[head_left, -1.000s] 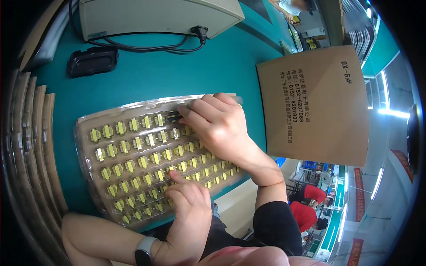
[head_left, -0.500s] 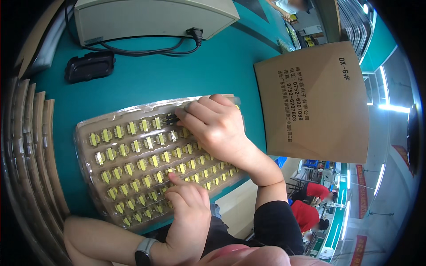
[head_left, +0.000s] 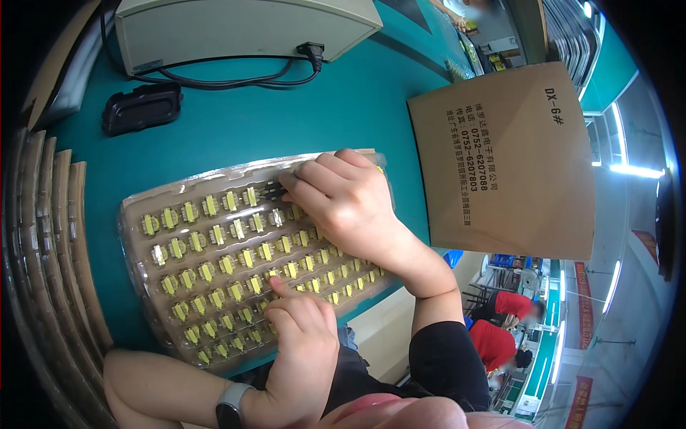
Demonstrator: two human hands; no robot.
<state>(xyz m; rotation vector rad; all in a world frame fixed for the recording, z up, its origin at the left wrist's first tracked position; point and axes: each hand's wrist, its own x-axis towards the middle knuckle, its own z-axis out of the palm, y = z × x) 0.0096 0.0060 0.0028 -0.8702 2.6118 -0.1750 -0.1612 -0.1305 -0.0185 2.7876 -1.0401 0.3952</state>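
A clear plastic tray (head_left: 207, 187) with several rows of small yellow-and-silver coil-like components (head_left: 238, 229) lies tilted on the table. Over its far right part, my right hand (head_left: 343, 200) is closed around black tweezers (head_left: 274, 191), whose dark prongs point left at a component in the far row. The rest of the tool is hidden under the fingers. My left hand (head_left: 304, 329) is closed at the tray's near edge, one digit reaching over the top among the components; its other fingers are curled and partly hidden.
Stacked trays (head_left: 57, 236) stand at the left edge. Behind the tray are an empty black dish (head_left: 143, 107) and a pale equipment case (head_left: 243, 32) with a black cable (head_left: 312, 57). A cardboard box (head_left: 507, 171) stands at the right. People in red (head_left: 493, 343) work farther off.
The view has shifted very slightly. My right hand and the tweezers stay at the same far-row component, and my left hand keeps its place on the tray.
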